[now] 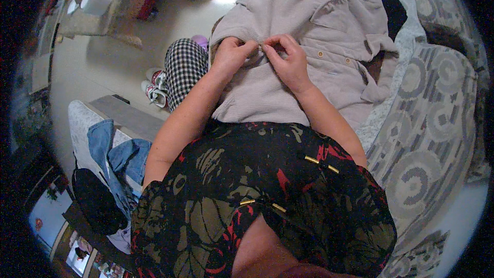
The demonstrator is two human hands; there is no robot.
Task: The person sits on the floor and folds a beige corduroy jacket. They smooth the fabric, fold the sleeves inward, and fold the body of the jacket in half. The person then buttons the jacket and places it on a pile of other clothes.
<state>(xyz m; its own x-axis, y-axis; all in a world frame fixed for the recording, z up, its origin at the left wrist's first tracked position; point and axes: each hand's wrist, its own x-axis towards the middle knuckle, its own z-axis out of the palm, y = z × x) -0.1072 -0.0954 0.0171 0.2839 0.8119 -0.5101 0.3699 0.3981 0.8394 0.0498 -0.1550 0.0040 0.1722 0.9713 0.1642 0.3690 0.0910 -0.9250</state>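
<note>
A pale beige corduroy shirt lies spread in front of me, over my lap and the seat. My left hand pinches the shirt's front edge between thumb and fingers. Close beside it, my right hand grips the same edge, its fingertips almost meeting the left ones. Whatever is between the fingertips is hidden. To the right along the front strip sit a wooden-looking button and another button. A flapped chest pocket shows above them, and a cuff lies folded at the right.
A patterned grey sofa cushion rises on my right. At left are blue jeans and a black bag-like item on the sofa. Sneakers stand on the floor near a black-and-white checked cloth. A white roll rests farther off.
</note>
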